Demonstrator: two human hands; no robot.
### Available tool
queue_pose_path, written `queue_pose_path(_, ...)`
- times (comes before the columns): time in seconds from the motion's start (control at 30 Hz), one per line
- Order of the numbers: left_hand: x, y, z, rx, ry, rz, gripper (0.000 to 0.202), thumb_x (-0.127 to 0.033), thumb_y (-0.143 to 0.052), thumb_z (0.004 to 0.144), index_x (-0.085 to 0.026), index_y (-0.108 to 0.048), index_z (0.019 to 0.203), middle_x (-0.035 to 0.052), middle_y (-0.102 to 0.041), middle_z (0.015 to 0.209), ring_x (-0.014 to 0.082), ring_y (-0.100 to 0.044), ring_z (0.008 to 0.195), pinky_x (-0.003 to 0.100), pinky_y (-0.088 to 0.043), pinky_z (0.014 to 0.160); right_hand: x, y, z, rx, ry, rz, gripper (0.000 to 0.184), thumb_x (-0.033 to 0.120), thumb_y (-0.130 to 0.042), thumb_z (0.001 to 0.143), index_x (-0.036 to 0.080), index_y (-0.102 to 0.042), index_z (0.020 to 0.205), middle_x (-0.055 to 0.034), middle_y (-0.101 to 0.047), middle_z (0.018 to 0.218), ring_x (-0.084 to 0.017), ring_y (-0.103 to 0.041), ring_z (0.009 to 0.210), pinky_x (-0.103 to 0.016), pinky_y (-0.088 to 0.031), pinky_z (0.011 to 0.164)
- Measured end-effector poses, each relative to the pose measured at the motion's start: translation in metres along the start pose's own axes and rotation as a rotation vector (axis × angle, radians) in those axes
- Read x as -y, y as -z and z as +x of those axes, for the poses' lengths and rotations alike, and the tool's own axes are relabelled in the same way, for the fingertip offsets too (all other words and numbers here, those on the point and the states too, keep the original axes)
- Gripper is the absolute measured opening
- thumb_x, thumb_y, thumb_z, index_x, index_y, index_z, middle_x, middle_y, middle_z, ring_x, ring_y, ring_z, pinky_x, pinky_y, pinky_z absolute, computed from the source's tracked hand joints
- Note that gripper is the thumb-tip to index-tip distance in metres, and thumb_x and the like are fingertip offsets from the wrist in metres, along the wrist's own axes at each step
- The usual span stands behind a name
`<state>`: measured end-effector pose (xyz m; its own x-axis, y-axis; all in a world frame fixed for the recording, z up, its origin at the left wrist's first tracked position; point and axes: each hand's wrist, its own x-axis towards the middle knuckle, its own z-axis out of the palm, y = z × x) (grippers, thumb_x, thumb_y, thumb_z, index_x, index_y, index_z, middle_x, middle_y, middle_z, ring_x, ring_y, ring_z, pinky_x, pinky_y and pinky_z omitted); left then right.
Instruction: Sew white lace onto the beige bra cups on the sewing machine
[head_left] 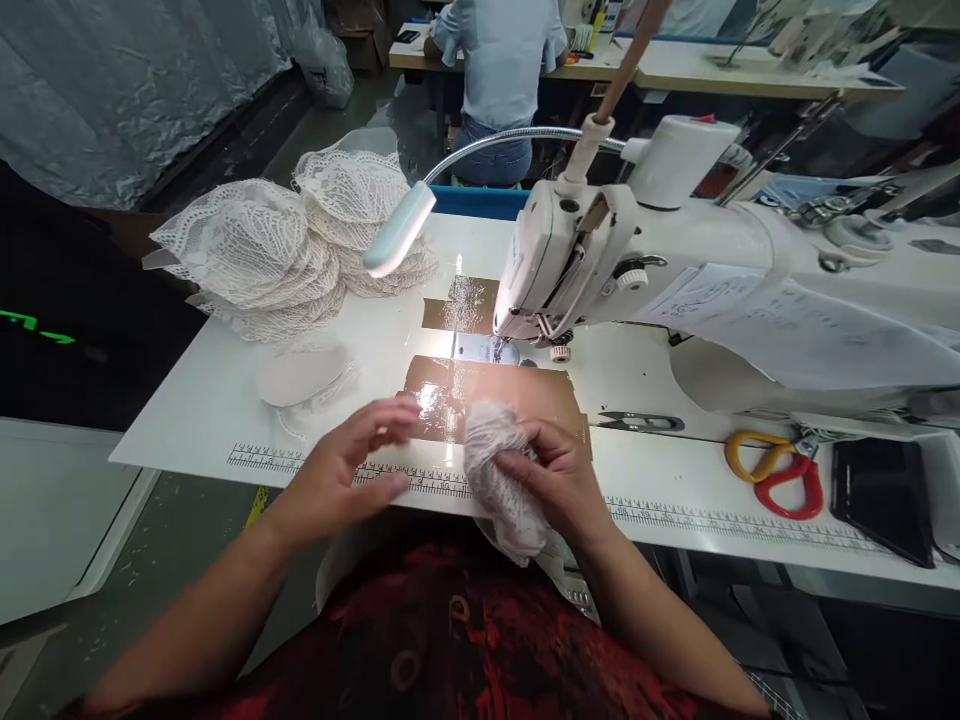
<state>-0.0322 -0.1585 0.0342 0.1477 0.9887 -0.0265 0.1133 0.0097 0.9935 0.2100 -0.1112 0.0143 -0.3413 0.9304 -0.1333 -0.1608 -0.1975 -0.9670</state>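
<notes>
In my right hand is a bunched piece of white lace fabric, pinched between thumb and fingers over the table's front edge. My left hand hovers to its left, fingers apart and holding nothing. Just beyond both hands lies a patch of shiny brown tape on the tabletop. Behind that stands the white sewing machine, its needle area lit by a small lamp. A flat sole-shaped piece rests to the left of my left hand.
Stacked lace pieces fill the table's back left. To the right are thread snips, scissors with orange and red handles and a black tray-like object. A printed ruler runs along the front edge. Another person sits at a table behind.
</notes>
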Motion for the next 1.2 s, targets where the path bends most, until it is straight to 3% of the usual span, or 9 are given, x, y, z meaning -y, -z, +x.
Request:
queue_pose_path(0.07,-0.009,-0.002,0.009,0.075,-0.066,0.232,0.071,-0.029,-0.079,0.064,-0.026,-0.052,0.129,0.0079,-0.051,0.135,0.0279,-0.049,0.12,0.037,-0.044,0.098,0.002,-0.006,-0.001,0.162,0.033,-0.126,0.012,0.031,-0.075,0.072,0.021,-0.068,0.076,0.0012,-0.067,0.074,-0.013,-0.058,0.067,-0.025,-0.047,0.062)
queue_pose_path(0.1,-0.011,-0.005,0.015,0.135,-0.059,0.286,0.07,-0.033,-0.079,0.065,-0.025,-0.052,0.129,0.0079,-0.055,0.129,0.0267,-0.053,0.114,0.035,-0.046,0.095,0.003,-0.01,-0.001,0.206,0.051,-0.181,0.011,0.032,-0.072,0.074,0.022,-0.068,0.078,0.0008,-0.067,0.074,-0.014,-0.059,0.067,-0.025,-0.047,0.063)
queue_pose_path(0.17,-0.012,-0.013,0.023,0.248,-0.021,0.304,0.044,-0.038,-0.071,0.074,-0.019,-0.06,0.113,0.0046,-0.063,0.101,0.0192,-0.059,0.089,0.028,-0.048,0.077,0.004,-0.015,0.0,0.22,0.102,-0.287,0.011,0.033,-0.069,0.078,0.022,-0.069,0.078,0.0002,-0.067,0.073,-0.014,-0.059,0.067,-0.026,-0.047,0.063)
queue_pose_path(0.23,-0.009,-0.019,0.029,0.309,-0.01,0.306,0.025,-0.038,-0.064,0.08,-0.015,-0.062,0.091,-0.0005,-0.057,0.078,0.0122,-0.052,0.069,0.022,-0.042,0.061,0.005,-0.017,0.002,0.16,0.186,-0.374,0.011,0.032,-0.067,0.079,0.023,-0.07,0.076,-0.0009,-0.069,0.078,-0.016,-0.061,0.074,-0.028,-0.048,0.069)
queue_pose_path(0.3,-0.007,-0.022,0.03,0.334,-0.018,0.32,0.021,-0.036,-0.063,0.082,-0.014,-0.06,0.085,-0.0028,-0.051,0.071,0.0097,-0.045,0.063,0.021,-0.036,0.057,0.006,-0.017,0.004,0.082,0.262,-0.427,0.01,0.03,-0.066,0.079,0.023,-0.07,0.073,-0.0017,-0.069,0.082,-0.017,-0.062,0.079,-0.03,-0.048,0.073)
queue_pose_path(0.37,-0.007,-0.022,0.031,0.34,-0.022,0.288,0.022,-0.035,-0.062,0.082,-0.014,-0.061,0.09,-0.0026,-0.052,0.073,0.0098,-0.045,0.064,0.021,-0.036,0.057,0.008,-0.016,0.006,0.027,0.291,-0.454,0.011,0.028,-0.066,0.078,0.022,-0.067,0.07,-0.0015,-0.068,0.08,-0.016,-0.061,0.076,-0.029,-0.048,0.071)
queue_pose_path(0.53,-0.01,-0.021,0.038,0.337,-0.012,0.231,0.031,-0.04,-0.063,0.082,-0.014,-0.064,0.1,0.001,-0.058,0.08,0.0133,-0.051,0.072,0.023,-0.041,0.064,0.009,-0.015,0.009,-0.003,0.268,-0.482,0.017,0.027,-0.064,0.079,0.02,-0.061,0.064,-0.0004,-0.065,0.071,-0.013,-0.057,0.064,-0.026,-0.045,0.06)
queue_pose_path(0.93,-0.006,-0.026,0.056,0.317,-0.028,0.175,0.03,-0.04,-0.056,0.087,-0.012,-0.064,0.079,-0.0018,-0.045,0.064,0.0092,-0.04,0.06,0.021,-0.032,0.053,0.009,-0.008,0.015,-0.036,0.171,-0.515,0.022,0.032,-0.066,0.078,0.018,-0.06,0.062,0.0006,-0.06,0.061,-0.011,-0.051,0.057,-0.024,-0.039,0.054)
queue_pose_path(1.2,0.005,-0.034,0.064,0.318,0.035,-0.056,0.027,-0.036,-0.059,0.087,-0.011,-0.064,0.078,-0.0006,-0.049,0.067,0.0082,-0.042,0.061,0.02,-0.034,0.054,0.003,-0.001,0.027,0.065,-0.087,-0.088,0.024,0.034,-0.077,0.068,0.019,-0.065,0.082,0.0021,-0.062,0.072,-0.01,-0.054,0.064,-0.023,-0.044,0.059)
